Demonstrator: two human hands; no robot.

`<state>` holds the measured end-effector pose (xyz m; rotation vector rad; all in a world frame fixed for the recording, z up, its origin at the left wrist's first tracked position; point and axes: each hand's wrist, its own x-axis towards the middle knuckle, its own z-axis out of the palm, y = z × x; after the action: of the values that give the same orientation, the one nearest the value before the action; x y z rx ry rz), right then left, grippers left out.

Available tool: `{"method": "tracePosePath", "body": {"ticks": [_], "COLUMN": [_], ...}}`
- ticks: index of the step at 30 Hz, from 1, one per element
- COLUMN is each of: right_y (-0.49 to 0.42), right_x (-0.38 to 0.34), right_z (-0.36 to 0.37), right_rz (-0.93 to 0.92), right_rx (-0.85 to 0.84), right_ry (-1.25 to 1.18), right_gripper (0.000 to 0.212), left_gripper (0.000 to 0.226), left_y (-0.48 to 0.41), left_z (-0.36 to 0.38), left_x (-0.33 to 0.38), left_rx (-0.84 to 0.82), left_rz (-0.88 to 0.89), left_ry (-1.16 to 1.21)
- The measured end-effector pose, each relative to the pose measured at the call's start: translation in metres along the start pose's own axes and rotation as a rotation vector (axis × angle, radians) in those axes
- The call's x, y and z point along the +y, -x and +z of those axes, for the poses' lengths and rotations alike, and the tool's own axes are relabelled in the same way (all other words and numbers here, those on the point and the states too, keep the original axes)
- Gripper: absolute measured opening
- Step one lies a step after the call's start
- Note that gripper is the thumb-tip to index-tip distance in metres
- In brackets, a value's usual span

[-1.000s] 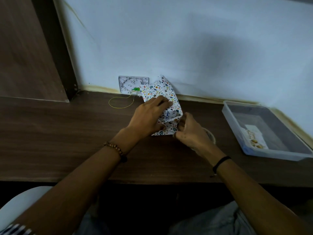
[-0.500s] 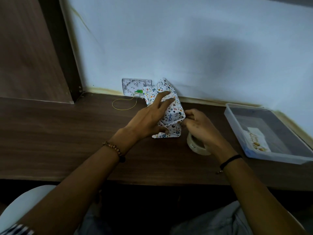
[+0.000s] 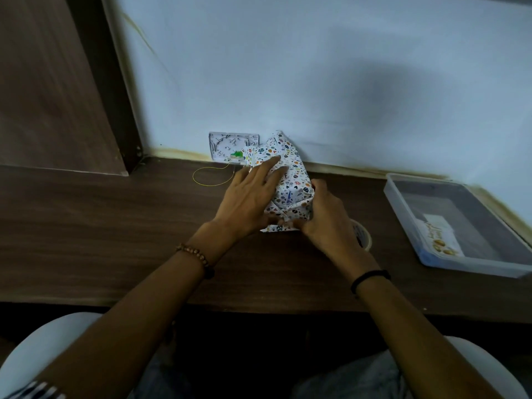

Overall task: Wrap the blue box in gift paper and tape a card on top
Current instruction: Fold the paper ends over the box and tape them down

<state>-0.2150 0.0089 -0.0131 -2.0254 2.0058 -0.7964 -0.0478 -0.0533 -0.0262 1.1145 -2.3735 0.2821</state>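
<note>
Step judged: end fold of wrapping, seam not yet taped.
- Gift paper (image 3: pixel 293 180) was crumpled round blue box, box itself hidden; parcel was set at back-centre of desk (image 3: pixel 115 226), just beside wall (image 3: pixel 316 67).
- Left hand (image 3: pixel 247 197) was laid flat on top, fingers straight, paper pressed down.
- Right hand (image 3: pixel 325 217) was curled at near end, flap pinched.

Next move judged: flap to be kept down one-handed, tape to be fetched.
- Plastic tray (image 3: pixel 403 217) was seen at right, well apart.
- Tape roll (image 3: pixel 365 240) was seen beside right wrist.
- Card (image 3: pixel 440 234) was left in tray, unused.

Room:
- Pale wall was stained along base.
- Desk was dark wood-grain.
- Wooden panel (image 3: pixel 43 82) was seen at left.
- Socket plate (image 3: pixel 227 145) and yellow wire loop (image 3: pixel 210 180) were seen beside parcel.
</note>
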Motion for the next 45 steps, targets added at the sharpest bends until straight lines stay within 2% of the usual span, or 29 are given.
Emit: {"method": "tracePosePath", "body": {"ticks": [3,6,8,11,13,14,16,17,18,21,22,25,27,31,38,42,45], "right_y": [0.001,0.0,-0.002,-0.009,-0.015,-0.018,-0.02,-0.019,-0.019,-0.017,-0.016,-0.011,-0.005,0.004,0.0,0.001,0.002], "right_x": [0.001,0.001,0.002,0.0,-0.005,-0.007,-0.009,-0.009,-0.01,-0.009,-0.008,-0.008,-0.008,0.002,0.018,0.018,0.017], "right_z": [0.004,-0.003,-0.013,-0.026,-0.028,-0.027,-0.023,-0.021,-0.019,-0.021,-0.023,-0.029,-0.033,-0.042,-0.051,-0.053,-0.056], "right_rz": [-0.052,0.002,0.064,0.182,0.268,0.295,0.315,0.317,0.32,0.341,0.352,0.338,0.287,0.184,0.12,0.105,0.095], "right_rx": [0.045,-0.035,-0.107,-0.187,-0.203,-0.204,-0.208,-0.209,-0.205,-0.178,-0.171,-0.164,-0.184,-0.218,-0.222,-0.225,-0.257], "right_ry": [0.069,-0.002,-0.158,-0.391,-0.56,-0.605,-0.624,-0.631,-0.643,-0.672,-0.696,-0.789,-0.85,-0.915,-0.912,-0.901,-0.88], "right_gripper": [0.076,0.082,0.093,0.1,0.09,0.082,0.06,0.05,0.043,0.033,0.032,0.032,0.033,0.043,0.065,0.079,0.09], "left_gripper": [0.107,0.115,0.123,0.122,0.12,0.111,0.074,0.066,0.068,0.1,0.096,0.052,0.041,0.047,0.072,0.108,0.109], "left_y": [0.001,0.003,0.002,-0.002,-0.007,-0.009,-0.011,-0.012,-0.013,-0.013,-0.012,-0.008,-0.003,0.004,0.004,0.01,0.012], "left_z": [0.002,-0.002,-0.01,-0.013,-0.017,-0.018,-0.02,-0.017,-0.015,0.0,-0.002,-0.015,-0.019,-0.033,-0.041,-0.043,-0.048], "left_x": [0.004,-0.001,-0.003,-0.008,-0.006,-0.005,0.003,0.007,0.01,0.003,0.001,0.001,-0.001,-0.004,-0.004,-0.005,-0.001], "left_rx": [-0.013,-0.009,-0.048,-0.116,-0.14,-0.184,-0.251,-0.271,-0.277,-0.192,-0.179,-0.151,-0.159,-0.131,-0.119,-0.191,-0.248], "left_rz": [0.0,-0.058,-0.2,-0.529,-0.76,-0.853,-0.889,-0.883,-0.888,-0.982,-0.999,-0.967,-0.957,-0.946,-0.69,-0.572,-0.491], "left_ry": [-0.015,0.071,0.268,0.722,0.958,1.048,1.172,1.203,1.211,1.32,1.38,1.495,1.588,1.723,1.575,1.423,1.434]}}
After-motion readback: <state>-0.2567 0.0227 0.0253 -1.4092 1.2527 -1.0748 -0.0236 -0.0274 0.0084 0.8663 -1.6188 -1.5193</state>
